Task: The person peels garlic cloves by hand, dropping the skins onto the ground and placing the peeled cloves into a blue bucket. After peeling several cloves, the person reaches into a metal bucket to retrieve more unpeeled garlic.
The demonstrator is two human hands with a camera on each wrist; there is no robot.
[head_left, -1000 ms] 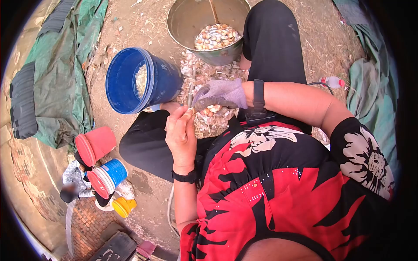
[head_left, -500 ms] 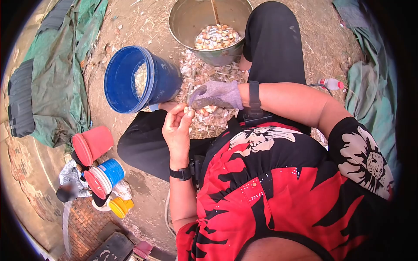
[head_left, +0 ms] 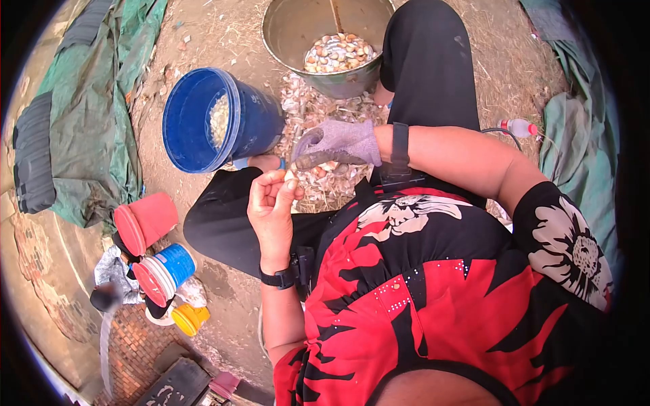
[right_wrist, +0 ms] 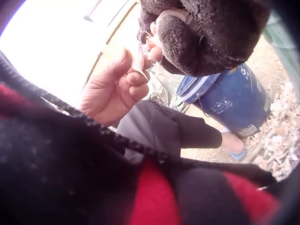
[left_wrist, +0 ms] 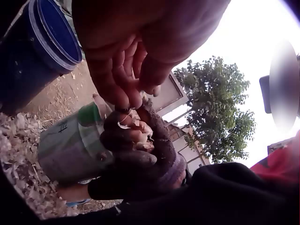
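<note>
My bare left hand (head_left: 272,211) is palm up, just left of the glove. It pinches a pale garlic clove (right_wrist: 138,63) with loose skin between thumb and fingers, seen in the right wrist view. On my right hand (head_left: 342,143) is a dirty lilac-grey work glove. Its curled fingers hold several garlic cloves (left_wrist: 140,131) with papery skin, which face the bare fingertips in the left wrist view. Both hands are above a heap of garlic skins (head_left: 303,101) between my bent legs.
A blue bucket (head_left: 235,115) with peeled cloves (head_left: 219,120) inside leans at the left. Ahead stands a large metal pot (head_left: 288,40) containing unpeeled cloves (head_left: 338,54) and a stick. A bottle (head_left: 518,128) lies at right; coloured buckets (head_left: 162,271) and another person (head_left: 112,277) are lower left.
My left hand has drawn slightly left and down, away from the glove, with its fingers turned more upward. The gloved right hand stays nearly in place, still holding cloves.
</note>
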